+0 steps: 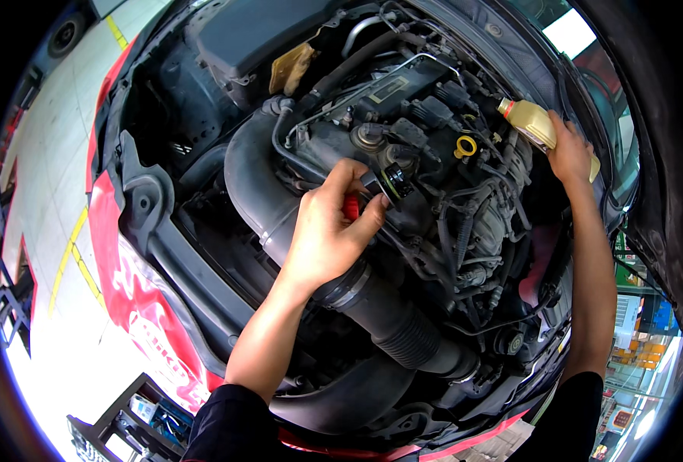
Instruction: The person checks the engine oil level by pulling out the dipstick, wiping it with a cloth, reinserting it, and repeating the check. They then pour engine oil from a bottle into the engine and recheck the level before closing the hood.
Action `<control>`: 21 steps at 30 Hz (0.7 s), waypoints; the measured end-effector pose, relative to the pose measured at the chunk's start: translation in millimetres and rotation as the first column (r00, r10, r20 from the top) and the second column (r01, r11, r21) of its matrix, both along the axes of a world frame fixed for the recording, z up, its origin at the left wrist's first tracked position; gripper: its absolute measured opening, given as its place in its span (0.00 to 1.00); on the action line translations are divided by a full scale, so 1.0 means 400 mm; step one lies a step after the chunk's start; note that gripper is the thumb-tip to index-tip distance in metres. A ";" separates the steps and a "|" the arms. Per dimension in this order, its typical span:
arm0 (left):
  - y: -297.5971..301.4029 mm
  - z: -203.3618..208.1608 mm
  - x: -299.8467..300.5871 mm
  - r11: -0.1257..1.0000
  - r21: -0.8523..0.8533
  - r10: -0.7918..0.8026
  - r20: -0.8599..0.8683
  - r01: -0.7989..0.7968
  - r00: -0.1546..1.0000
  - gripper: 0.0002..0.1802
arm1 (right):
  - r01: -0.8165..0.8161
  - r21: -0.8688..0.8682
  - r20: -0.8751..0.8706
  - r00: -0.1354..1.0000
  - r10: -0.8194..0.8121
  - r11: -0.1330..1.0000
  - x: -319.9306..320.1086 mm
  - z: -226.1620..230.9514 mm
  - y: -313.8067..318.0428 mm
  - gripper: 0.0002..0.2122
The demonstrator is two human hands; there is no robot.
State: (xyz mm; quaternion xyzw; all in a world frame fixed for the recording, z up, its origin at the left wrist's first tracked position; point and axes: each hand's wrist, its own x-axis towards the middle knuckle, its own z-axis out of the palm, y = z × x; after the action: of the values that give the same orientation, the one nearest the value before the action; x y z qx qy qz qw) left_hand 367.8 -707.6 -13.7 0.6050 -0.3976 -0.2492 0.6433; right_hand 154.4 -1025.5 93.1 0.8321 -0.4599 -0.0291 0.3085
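Black threaded cap [394, 182] is held over the engine bay, just above the engine [391, 94], seated on nothing. Left hand [328, 231] has it in a pinch, thumb and fingers closed on it, threaded end facing right. (Bit of red [350, 205] shows behind the fingers; can't tell if it's held too.) Right hand [571, 154] is wrapped round a cream bottle [532, 123], tipped over, neck toward the engine.

Progress, my read: cap off is done, bottle picked up is done. No stream visible, can't tell if the bottle is sealed; pouring and refitting look left. Yellow dipstick loop [458, 152] sits between the two hands.

Pose: left forearm angles up over the intake pipe [260, 185]; right arm reaches far up the right side, wrist bent inward.
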 end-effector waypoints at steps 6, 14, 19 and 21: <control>0.004 0.006 0.004 0.999 0.050 -0.017 0.031 0.016 0.999 0.15 | -0.190 -0.082 -0.119 0.977 0.179 0.978 0.041 0.023 -0.014 0.29; 0.003 0.003 0.002 0.999 0.031 -0.010 0.067 0.008 0.998 0.16 | -0.251 -0.053 -0.259 0.938 0.229 0.967 0.099 0.061 -0.063 0.25; 0.004 0.009 0.002 0.999 0.034 0.001 0.078 -0.003 0.997 0.15 | -0.312 -0.055 -0.301 0.911 0.282 0.949 0.125 0.056 -0.060 0.25; 0.006 0.015 0.003 0.999 0.042 -0.021 0.049 0.019 0.999 0.15 | -0.293 -0.059 -0.302 0.917 0.263 0.954 0.117 0.050 -0.070 0.26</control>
State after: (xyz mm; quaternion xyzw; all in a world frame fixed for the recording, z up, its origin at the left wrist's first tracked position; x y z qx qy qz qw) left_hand 369.1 -705.0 -7.9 0.6203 -0.4141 -0.2487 0.6179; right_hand 201.4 -1053.5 113.2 0.8587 -0.2875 -0.0832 0.4159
